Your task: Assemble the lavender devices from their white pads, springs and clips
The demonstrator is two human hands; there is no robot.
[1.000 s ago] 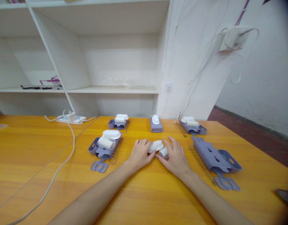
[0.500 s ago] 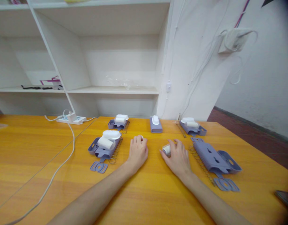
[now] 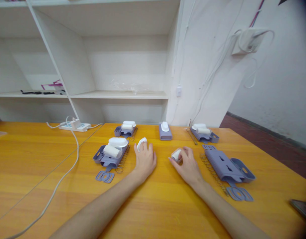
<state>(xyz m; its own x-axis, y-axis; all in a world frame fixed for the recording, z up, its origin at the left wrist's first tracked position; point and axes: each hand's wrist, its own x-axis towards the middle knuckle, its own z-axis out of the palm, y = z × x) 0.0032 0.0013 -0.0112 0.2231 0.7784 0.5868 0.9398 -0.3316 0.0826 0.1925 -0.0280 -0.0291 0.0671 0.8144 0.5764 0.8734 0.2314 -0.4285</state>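
In the head view, the person's left hand (image 3: 145, 161) lay over a white piece (image 3: 141, 144) on the wooden table (image 3: 153, 209), between the middle of the table and the near-left lavender holder (image 3: 113, 162). The fingers hid its near part, so I couldn't tell whether they were clamped on it or merely resting there. The right hand (image 3: 189, 164) had thumb and fingers closed on a short white roll (image 3: 176, 154), over the table just right of the middle; the fingers covered its far end, and its underside was out of sight.

Beside the near-right lavender holder (image 3: 221, 164) ran a wire coil (image 3: 214, 174), too thin and blurred to follow clearly. At the right edge a dark flat object (image 3: 302, 207) was cut off and blurred, and I couldn't say what it was. The clear plastic (image 3: 133, 87) on the shelf (image 3: 118, 95) was barely readable against the white. Both forearms ran out of sight at the bottom.
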